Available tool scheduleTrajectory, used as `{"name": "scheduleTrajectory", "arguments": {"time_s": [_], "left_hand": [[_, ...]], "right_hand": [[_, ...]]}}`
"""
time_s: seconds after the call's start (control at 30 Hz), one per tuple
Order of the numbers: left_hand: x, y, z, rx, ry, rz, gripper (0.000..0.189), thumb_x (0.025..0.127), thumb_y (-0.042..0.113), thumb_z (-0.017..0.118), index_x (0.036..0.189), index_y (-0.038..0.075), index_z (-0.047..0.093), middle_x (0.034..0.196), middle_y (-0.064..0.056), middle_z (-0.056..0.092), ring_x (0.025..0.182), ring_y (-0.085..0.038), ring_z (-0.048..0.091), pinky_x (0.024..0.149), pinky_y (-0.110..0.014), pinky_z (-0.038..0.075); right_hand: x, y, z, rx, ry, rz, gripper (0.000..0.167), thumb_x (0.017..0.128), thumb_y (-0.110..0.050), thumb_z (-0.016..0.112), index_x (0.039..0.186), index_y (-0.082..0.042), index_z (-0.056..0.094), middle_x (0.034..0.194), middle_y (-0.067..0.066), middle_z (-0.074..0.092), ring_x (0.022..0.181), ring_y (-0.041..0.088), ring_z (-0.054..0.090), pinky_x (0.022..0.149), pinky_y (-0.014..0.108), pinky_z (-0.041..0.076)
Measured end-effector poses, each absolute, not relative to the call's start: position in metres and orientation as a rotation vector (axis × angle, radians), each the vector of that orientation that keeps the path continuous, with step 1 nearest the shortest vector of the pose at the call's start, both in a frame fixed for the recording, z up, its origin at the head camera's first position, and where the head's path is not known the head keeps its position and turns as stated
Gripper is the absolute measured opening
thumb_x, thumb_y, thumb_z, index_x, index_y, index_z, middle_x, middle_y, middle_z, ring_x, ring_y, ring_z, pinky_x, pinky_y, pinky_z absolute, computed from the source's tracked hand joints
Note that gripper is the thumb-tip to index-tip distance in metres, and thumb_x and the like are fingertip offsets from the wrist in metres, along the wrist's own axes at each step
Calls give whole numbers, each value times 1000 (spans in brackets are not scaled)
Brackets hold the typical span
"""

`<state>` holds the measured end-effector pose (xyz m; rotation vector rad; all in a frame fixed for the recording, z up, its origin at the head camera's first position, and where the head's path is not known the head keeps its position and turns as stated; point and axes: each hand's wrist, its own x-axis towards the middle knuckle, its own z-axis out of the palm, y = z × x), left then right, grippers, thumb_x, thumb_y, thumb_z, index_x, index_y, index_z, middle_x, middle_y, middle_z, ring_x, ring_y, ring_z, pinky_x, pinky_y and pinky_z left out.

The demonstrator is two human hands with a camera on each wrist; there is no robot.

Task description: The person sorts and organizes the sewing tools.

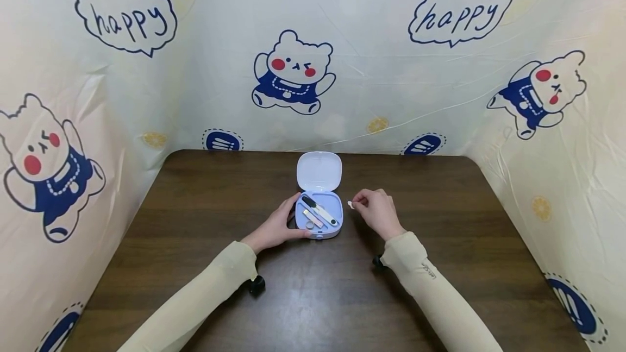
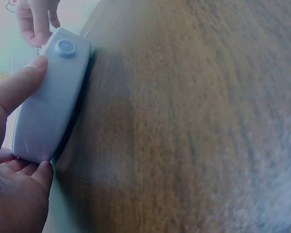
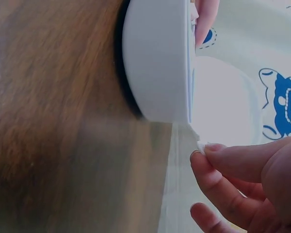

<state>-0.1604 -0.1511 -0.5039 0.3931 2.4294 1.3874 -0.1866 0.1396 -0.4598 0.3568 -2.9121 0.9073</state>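
Observation:
On the table stands a light blue storage box with its white lid raised at the back. My left hand grips it from the left, thumb along the front and fingers at the side. Inside lie a slim white tool with black parts, a short pale strip and a small round silvery thing. Just right of the box, my right hand pinches a small white piece between thumb and index finger. Its exact kind is too small to tell.
The brown wooden table extends around the box. A pale curtain with printed bears surrounds its back and sides. The raised lid stands near the table's far edge.

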Motion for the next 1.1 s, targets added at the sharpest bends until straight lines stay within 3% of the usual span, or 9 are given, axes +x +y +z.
{"name": "scheduleTrajectory", "arguments": {"time_s": [1.1], "left_hand": [[-159, -151, -504, 377, 2421, 1395, 114, 85, 36, 89, 168, 11, 14, 171, -15, 19, 154, -29, 32, 123, -44, 33]], "right_hand": [[-183, 103, -464, 361, -2936, 892, 7, 96, -15, 77, 90, -12, 79, 79, 1, 72, 100, 30, 55, 91, 46, 40]]}}
